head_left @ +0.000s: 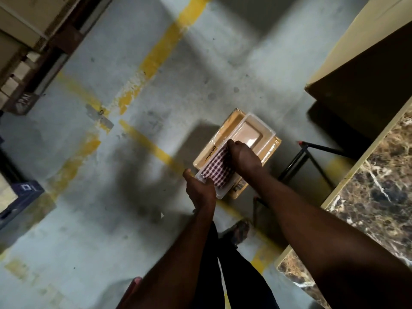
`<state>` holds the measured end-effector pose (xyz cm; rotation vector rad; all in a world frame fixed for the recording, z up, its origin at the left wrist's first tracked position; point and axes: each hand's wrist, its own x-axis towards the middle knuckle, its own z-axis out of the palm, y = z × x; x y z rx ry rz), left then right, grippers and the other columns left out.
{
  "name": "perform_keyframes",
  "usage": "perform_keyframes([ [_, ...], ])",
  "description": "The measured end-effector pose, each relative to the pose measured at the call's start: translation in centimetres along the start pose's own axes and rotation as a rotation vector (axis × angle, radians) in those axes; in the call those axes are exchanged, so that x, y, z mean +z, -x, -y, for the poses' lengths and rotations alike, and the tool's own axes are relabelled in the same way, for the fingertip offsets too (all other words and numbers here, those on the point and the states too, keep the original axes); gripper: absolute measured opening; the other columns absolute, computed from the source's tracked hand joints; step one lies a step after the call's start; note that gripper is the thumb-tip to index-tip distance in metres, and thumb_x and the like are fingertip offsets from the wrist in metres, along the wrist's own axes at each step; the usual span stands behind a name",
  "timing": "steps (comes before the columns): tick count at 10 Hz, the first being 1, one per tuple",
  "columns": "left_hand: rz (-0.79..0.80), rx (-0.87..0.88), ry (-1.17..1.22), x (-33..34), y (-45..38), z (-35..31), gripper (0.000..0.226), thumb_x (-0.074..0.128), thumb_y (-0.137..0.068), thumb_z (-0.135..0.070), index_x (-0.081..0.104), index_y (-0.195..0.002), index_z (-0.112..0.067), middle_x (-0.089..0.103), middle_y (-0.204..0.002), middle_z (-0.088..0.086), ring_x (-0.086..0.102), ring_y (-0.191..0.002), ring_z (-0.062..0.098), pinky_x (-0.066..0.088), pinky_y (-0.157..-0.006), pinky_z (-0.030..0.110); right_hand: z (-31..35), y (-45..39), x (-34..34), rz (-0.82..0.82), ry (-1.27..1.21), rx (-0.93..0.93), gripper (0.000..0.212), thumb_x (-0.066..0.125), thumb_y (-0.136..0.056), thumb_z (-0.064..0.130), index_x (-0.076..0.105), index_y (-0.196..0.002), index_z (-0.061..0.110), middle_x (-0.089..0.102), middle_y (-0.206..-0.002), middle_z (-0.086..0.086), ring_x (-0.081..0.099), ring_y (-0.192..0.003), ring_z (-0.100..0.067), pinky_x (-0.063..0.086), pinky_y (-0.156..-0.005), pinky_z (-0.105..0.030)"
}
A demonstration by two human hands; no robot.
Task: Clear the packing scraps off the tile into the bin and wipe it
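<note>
- Head view: the person looks straight down at a grey concrete floor (174, 70) marked with worn yellow painted lines (156, 56).
- The left hand (199, 190) grips the near corner of a shallow clear plastic tray (256, 126), thumb on the tray's outer edge and fingers curled over its rim.
- A red-and-white checked cloth (217, 169) lies in the near half of the tray.
- The right hand (242, 156) is on top of the cloth at its far end, fingers curled down onto the fabric; whether they pinch it or only press on it I cannot tell.
- The far half of the tray shows a bare, pale recessed panel.
- Directly below the tray, and seeming to touch it, is a tan cardboard box (208, 152) with dark printed lettering along one side; it may be resting on the floor, though the blur makes that uncertain.
- To the right stands a brown marbled tile (376, 186) with a cream edge, its surface veined in white and tan; the hands and the cloth are well apart from it.
- A black metal stand (301, 157) shows between the tile and the box.
- A large cardboard box (356, 63) fills the upper right corner.
- More stacked boxes (20, 41) sit at the upper left, and a dark blue crate (20, 199) at the left edge.
- The person's foot (239, 230) stands on the floor below the tray.
</note>
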<state>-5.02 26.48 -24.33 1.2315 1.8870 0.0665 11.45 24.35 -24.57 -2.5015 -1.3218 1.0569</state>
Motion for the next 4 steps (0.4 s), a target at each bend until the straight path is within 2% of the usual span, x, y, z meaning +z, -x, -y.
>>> perform_keyframes([
  [2, 0.017, 0.073, -0.094, -0.8, 0.7, -0.9, 0.088, 0.078, -0.089, -0.015, 0.032, -0.163, -0.014, 0.048, -0.152, 0.022, 0.048, -0.138, 0.045, 0.045, -0.109, 0.047, 0.0, 1.1, -0.9, -0.07, -0.011, -0.005, 0.049, 0.067, -0.101, 0.02, 0.047, -0.144, 0.009, 0.064, -0.119, -0.016, 0.063, -0.1, -0.032, 0.058, -0.08, -0.044],
  [3, -0.013, 0.142, -0.21, -2.5, 1.9, -1.8, 0.088, 0.078, -0.086, -0.021, 0.034, -0.162, -0.019, 0.045, -0.151, 0.02, 0.044, -0.135, 0.046, 0.045, -0.109, 0.055, 0.7, 3.5, -2.2, -0.091, -0.028, 0.003, 0.05, 0.069, -0.099, 0.019, 0.047, -0.144, 0.01, 0.064, -0.121, -0.015, 0.063, -0.102, -0.031, 0.058, -0.082, -0.046],
  [4, -0.029, 0.309, -0.282, -4.2, 3.5, -3.4, 0.089, 0.081, -0.084, -0.02, 0.036, -0.161, -0.022, 0.044, -0.154, 0.015, 0.042, -0.136, 0.04, 0.044, -0.11, 0.057, 1.1, 5.6, -3.6, -0.116, -0.072, 0.052, 0.045, 0.069, -0.1, 0.02, 0.049, -0.139, 0.011, 0.064, -0.118, -0.014, 0.065, -0.103, -0.031, 0.059, -0.084, -0.047],
])
